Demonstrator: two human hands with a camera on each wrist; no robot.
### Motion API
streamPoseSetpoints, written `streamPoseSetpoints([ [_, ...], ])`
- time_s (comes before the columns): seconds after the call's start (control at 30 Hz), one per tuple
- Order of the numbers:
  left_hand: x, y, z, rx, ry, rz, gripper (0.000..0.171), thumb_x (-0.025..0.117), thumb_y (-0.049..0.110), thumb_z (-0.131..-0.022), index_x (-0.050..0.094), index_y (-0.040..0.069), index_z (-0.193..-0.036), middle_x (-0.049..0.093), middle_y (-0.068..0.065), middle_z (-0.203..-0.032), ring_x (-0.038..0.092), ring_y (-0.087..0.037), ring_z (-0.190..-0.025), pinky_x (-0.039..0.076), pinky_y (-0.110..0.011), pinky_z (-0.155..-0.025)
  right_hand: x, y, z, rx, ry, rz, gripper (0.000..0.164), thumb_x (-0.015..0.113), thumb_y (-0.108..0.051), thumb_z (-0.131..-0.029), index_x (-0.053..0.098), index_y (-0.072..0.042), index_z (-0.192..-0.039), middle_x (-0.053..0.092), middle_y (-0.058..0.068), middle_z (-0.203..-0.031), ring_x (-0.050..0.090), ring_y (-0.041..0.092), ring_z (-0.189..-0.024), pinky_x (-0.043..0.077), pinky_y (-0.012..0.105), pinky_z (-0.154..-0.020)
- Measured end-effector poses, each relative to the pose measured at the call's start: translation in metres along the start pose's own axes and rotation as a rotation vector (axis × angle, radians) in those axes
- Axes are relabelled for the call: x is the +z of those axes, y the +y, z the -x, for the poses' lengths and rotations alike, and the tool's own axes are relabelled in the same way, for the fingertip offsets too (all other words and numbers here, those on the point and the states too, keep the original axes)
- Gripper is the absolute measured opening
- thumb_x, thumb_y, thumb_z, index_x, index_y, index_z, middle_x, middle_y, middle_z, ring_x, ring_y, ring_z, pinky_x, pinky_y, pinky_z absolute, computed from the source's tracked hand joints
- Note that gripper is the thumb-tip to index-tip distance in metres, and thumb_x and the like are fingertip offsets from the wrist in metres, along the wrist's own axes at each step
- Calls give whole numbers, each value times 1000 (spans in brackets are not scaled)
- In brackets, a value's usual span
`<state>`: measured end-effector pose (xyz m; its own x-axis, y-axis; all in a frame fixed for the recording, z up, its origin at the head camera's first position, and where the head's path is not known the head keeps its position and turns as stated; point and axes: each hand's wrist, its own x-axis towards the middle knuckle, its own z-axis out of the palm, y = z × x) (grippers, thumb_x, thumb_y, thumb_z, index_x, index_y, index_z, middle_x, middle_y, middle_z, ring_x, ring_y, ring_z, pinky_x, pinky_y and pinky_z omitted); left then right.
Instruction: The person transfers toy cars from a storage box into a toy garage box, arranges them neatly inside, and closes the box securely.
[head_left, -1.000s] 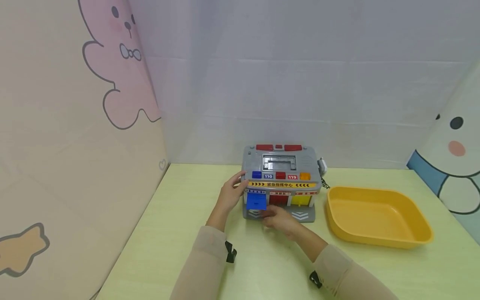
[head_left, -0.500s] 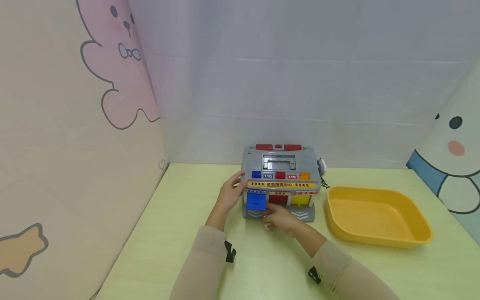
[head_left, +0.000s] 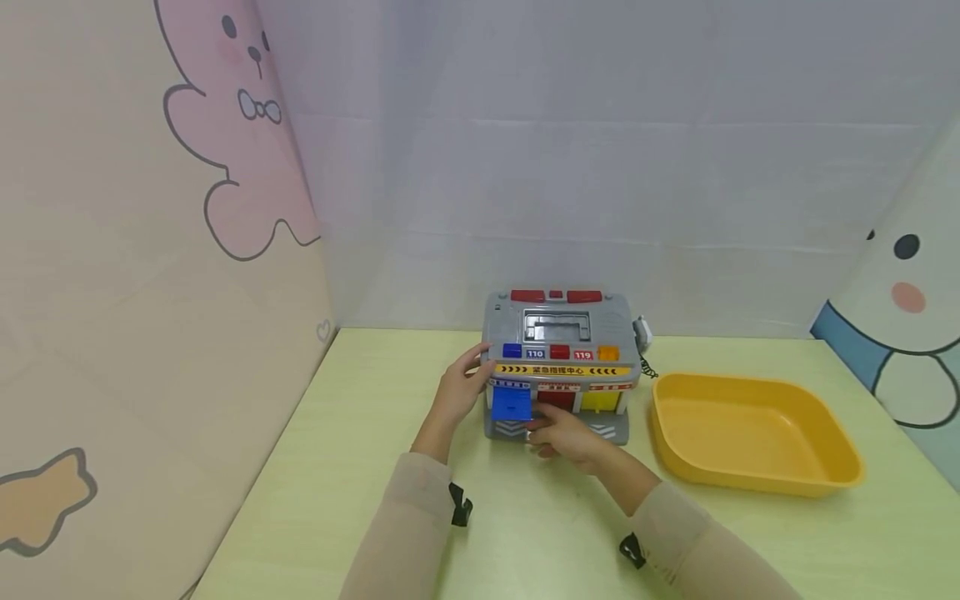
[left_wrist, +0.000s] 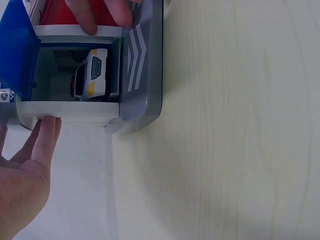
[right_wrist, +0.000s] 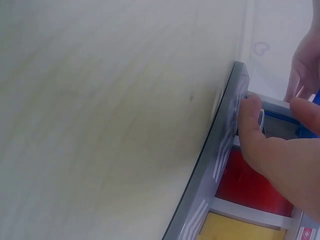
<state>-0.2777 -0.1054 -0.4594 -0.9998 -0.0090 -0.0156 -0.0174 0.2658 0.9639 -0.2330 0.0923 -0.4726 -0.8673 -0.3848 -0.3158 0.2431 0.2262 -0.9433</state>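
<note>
A grey toy rescue station [head_left: 558,369] stands near the back of the table. Its left bay's blue door [head_left: 512,404] is swung up. Inside that bay, in the left wrist view, sits a white toy car [left_wrist: 95,72] with yellow corners, its front facing outward. My left hand [head_left: 457,389] rests its fingers against the station's left side, as the left wrist view also shows. My right hand [head_left: 570,437] is at the front of that bay, beside the closed red door [left_wrist: 70,12]. Its thumb and finger are apart at the opening in the right wrist view, with nothing visibly held.
A yellow tray [head_left: 757,429] lies to the right of the station. The closed yellow door [head_left: 602,401] is at the station's right end, and a white handset [head_left: 643,332] on a coiled cord hangs from its right side. A curtain [head_left: 570,167] closes off the back.
My right hand has drawn back slightly to the right from under the blue door. The left hand, the station and the tray stay in place.
</note>
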Motion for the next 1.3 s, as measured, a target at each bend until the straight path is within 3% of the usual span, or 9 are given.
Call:
streamPoseSetpoints([
  [0.17, 0, -1, 0, -13, 2, -7, 41, 57, 31, -100, 53, 27, -141, 51, -16, -139, 56, -32, -118, 51, -39, -91, -3, -1, 4, -5, 26, -21, 58, 53, 6, -91, 32, 8, -146, 49, 29, -132, 55, 37, -111, 49, 50, -91],
  [0.3, 0, -1, 0, -12, 4, -4, 41, 58, 30, -100, 54, 27, -140, 51, -16, -139, 56, -32, -118, 51, -39, -91, -5, -4, 8, -42, 52, 24, 54, 53, 4, -92, 37, 8, -143, 50, 27, -132, 53, 38, -115, 49, 50, -92],
  [0.57, -1, 0, 0, -9, -2, 4, 42, 58, 30, -100, 53, 25, -141, 51, -16, -139, 57, -32, -118, 51, -39, -91, -5, -14, 17, -124, 181, 193, 37, 55, -3, -97, 53, 2, -133, 58, 17, -126, 56, 33, -114, 50, 46, -92],
  [0.77, 0, -1, 1, -11, -5, -1, 42, 58, 31, -100, 53, 26, -141, 51, -15, -139, 56, -32, -118, 51, -39, -91, -3, -25, 22, -198, 369, 435, 24, 60, -11, -97, 65, -5, -120, 64, 8, -114, 59, 26, -102, 49, 44, -88],
  [0.87, 0, 0, 1, -15, -4, -2, 42, 57, 31, -100, 53, 26, -141, 51, -16, -139, 56, -32, -118, 51, -40, -91, -2, -31, 25, -234, 433, 499, 22, 63, -15, -96, 68, -10, -116, 62, 6, -112, 57, 23, -99, 50, 42, -87],
  [1.1, 0, 1, 1, -19, -3, -2, 43, 57, 33, -100, 53, 25, -141, 51, -16, -139, 56, -32, -118, 51, -40, -92, 0, -35, 27, -373, 509, 639, 26, 72, -16, -90, 70, -11, -116, 62, 7, -118, 52, 27, -110, 47, 46, -95],
  [1.3, -1, 0, 1, -13, -4, 1, 43, 58, 32, -99, 53, 25, -141, 51, -16, -140, 56, -32, -118, 51, -40, -92, -1, -34, 21, -496, 562, 763, 36, 78, -18, -85, 69, -8, -118, 60, 9, -123, 47, 31, -117, 36, 51, -102],
])
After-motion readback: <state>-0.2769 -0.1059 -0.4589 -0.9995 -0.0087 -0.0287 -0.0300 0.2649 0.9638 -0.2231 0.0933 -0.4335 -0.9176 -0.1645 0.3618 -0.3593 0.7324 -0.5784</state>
